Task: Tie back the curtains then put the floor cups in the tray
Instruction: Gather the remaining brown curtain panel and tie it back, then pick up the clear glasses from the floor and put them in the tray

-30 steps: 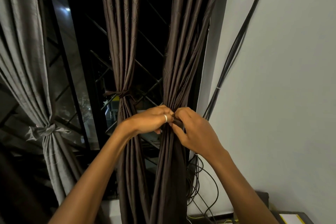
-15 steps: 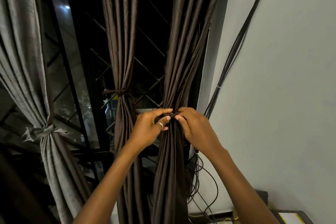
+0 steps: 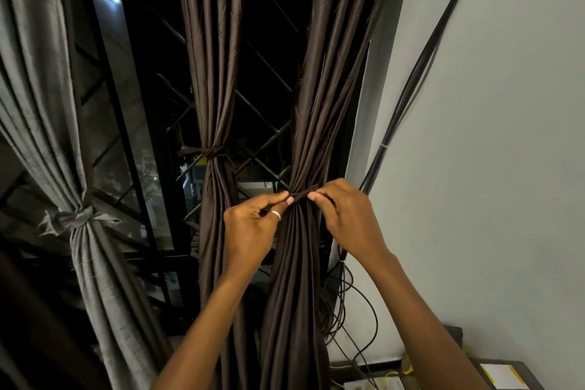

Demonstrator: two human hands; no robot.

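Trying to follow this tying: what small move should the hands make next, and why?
Probably pull the tie band taut by its ends: the left hand and right hand each pinch it where it wraps the gathered right brown curtain.

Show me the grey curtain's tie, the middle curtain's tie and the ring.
grey curtain's tie [image 3: 74, 218]: head view, its knot.
middle curtain's tie [image 3: 210, 151]: head view, wrapped band.
ring [image 3: 276, 215]: head view, silver band.

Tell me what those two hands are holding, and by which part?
Both pinch the brown tie around the middle of the rightmost curtain: left hand on the tie's left end, right hand on its right end.
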